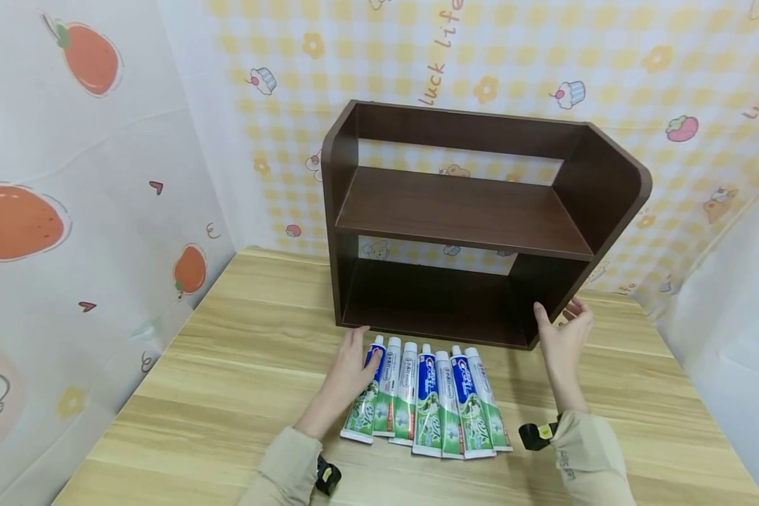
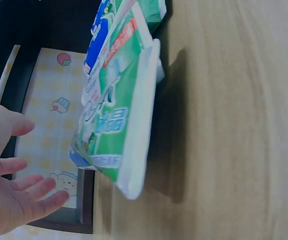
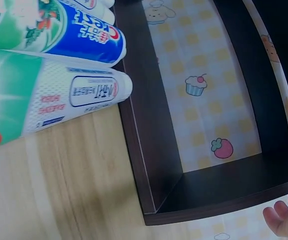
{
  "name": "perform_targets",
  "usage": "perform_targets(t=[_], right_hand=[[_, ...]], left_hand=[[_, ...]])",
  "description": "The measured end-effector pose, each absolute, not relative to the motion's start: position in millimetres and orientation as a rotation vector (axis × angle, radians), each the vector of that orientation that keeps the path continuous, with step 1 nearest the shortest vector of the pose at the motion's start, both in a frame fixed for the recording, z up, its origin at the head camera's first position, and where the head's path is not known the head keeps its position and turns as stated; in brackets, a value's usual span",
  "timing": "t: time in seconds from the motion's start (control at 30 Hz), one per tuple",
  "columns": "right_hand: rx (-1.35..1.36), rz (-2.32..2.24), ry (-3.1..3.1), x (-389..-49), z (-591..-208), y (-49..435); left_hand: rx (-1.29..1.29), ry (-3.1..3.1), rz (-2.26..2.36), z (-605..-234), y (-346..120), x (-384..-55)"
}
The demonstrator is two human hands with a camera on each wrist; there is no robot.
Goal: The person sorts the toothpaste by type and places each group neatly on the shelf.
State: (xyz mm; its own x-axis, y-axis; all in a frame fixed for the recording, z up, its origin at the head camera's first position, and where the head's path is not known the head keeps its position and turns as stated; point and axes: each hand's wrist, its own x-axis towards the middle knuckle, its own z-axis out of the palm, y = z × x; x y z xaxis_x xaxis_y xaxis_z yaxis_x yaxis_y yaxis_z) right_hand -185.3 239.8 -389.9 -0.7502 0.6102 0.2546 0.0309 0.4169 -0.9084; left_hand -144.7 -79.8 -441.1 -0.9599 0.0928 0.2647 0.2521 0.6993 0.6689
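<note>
Several toothpaste tubes lie side by side on the wooden table, caps toward a dark brown two-tier shelf (image 1: 462, 211). My left hand (image 1: 346, 371) is beside the leftmost blue and green tube (image 1: 362, 414), its thumb over that tube in the head view. In the left wrist view the fingers (image 2: 39, 187) are spread and hold nothing. My right hand (image 1: 564, 344) is at the shelf's right side panel, thumb on the inner side and fingers outside. The right wrist view shows the panel's edge between thumb and fingers (image 3: 281, 217); contact is not clear.
The shelf stands near a yellow checked wall covering (image 1: 278, 119). A white covering with fruit prints (image 1: 120, 176) hangs on the left. The wooden table (image 1: 228, 365) extends around the tubes, and its left edge slants toward the front.
</note>
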Motion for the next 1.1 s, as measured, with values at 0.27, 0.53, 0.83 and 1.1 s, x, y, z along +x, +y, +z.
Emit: perform_targets(t=[0.27,0.53,0.83,1.1], right_hand=[[-0.561,1.370,-2.114,-192.1,-384.0,244.2],[-0.583,1.448,-2.065,-198.3,-382.8,247.5],[-0.587,1.397,-1.995,-208.5,-390.2,248.6],[-0.566,1.420,-1.845,-213.6,-399.9,249.8]], left_hand=[[-0.153,-2.835,-1.240,-445.1,-79.2,-145.4],[-0.100,-2.924,-1.281,-451.1,-81.7,-143.1],[-0.077,-3.025,-1.297,-452.3,-83.8,-134.5],[-0.091,-3.093,-1.214,-451.3,-85.7,-128.4]])
